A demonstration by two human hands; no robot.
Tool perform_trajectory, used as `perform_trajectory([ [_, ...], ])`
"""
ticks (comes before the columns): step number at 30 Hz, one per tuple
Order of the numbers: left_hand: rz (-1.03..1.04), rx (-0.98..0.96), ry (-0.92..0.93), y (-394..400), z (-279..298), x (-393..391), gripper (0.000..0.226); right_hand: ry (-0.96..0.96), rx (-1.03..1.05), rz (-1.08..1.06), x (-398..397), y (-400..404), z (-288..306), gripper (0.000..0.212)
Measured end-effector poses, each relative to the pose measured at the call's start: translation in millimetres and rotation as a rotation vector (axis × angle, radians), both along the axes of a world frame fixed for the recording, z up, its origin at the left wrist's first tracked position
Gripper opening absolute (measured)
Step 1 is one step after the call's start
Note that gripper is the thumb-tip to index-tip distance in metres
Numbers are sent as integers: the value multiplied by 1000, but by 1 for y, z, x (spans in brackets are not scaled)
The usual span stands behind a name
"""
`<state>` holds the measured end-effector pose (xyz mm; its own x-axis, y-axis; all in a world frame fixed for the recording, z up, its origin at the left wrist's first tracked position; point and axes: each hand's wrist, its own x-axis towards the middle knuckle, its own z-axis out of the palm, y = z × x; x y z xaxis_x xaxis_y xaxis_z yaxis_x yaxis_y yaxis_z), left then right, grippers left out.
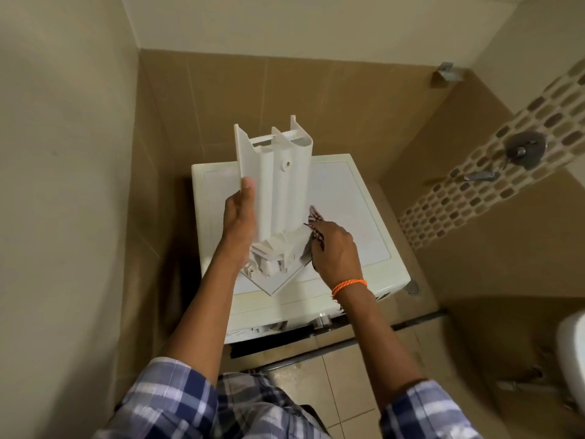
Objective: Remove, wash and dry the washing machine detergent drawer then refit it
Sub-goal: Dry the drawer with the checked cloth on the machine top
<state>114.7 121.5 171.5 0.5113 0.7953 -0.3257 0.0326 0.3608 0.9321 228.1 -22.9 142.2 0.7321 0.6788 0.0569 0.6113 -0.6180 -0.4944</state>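
The white detergent drawer [277,188] stands on end above the washing machine [348,198], its underside facing me and its front panel at the bottom. My left hand [239,223] grips its left side wall, thumb up along the edge. My right hand [335,251] presses a checked red-and-white cloth [315,221] against the drawer's lower right side. An orange thread band circles my right wrist. The cloth is mostly hidden under my fingers.
The washing machine fills a tiled corner, walls close behind and to the left. Its control knob [321,320] shows at the front edge. Shower valves [524,150] sit on the right wall, a floor drain [411,287] beside the machine, a white fixture [573,343] at far right.
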Motion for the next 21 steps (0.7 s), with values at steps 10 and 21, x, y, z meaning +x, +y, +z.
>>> perform_trajectory([
  [10, -23, 146, -14, -13, 7, 14, 22, -101, 173, -13, -62, 16, 5, 46],
  [21, 121, 124, -9, -1, 0, 8, 53, -145, 108, 690, -55, -16, -2, 60],
])
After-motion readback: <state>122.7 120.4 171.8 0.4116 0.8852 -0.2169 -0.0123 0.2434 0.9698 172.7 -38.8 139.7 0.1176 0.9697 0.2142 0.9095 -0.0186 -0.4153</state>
